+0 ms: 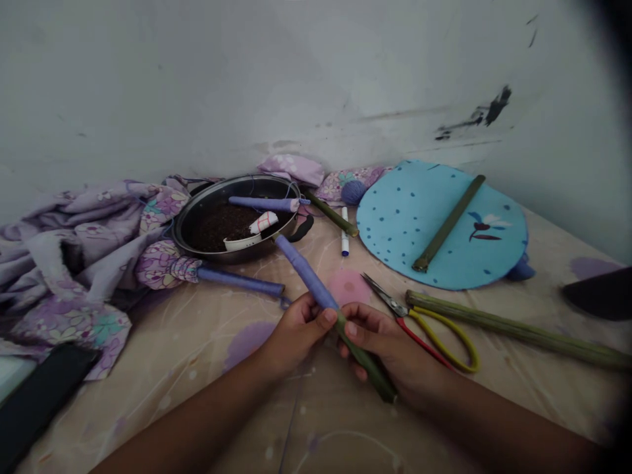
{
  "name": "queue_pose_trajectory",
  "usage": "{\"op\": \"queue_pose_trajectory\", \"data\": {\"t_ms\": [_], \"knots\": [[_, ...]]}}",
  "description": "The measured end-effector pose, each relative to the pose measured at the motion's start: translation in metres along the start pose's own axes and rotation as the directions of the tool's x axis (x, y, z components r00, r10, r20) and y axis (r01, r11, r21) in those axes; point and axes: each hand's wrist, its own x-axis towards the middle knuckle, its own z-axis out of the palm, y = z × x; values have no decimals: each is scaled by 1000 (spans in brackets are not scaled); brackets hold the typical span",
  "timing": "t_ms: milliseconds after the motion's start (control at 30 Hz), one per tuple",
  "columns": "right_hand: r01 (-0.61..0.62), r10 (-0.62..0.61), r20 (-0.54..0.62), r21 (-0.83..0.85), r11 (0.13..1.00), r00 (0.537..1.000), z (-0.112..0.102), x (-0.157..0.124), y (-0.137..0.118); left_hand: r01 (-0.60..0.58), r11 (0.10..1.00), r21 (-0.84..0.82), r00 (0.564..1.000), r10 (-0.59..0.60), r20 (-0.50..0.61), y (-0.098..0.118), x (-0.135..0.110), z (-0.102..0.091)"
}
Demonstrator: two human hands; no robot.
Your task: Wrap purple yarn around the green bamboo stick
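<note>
One half-wrapped bamboo stick (310, 276) — left hand (296, 332), right hand (382, 349) on it

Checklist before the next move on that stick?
1. Both on the green stick, left hand and right hand: ok.
2. Purple wrap covers the whole stick: not ok, lower end bare.
3. Wrap's lower edge lying flat: cannot tell, fingers hide it.
4. Scissors apart from the stick, beside the right hand: ok.
5. White marker capped: cannot tell.
6. Second wrapped stick lying apart from the hands: ok.
</note>
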Motion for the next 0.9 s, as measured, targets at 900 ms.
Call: {"op": "queue_pose_trajectory", "data": {"t_ms": [900], "knots": [[-2,2,-32,21,1000,999,3,0,-3,51,997,-59,994,-45,101,6,-1,1]]}}
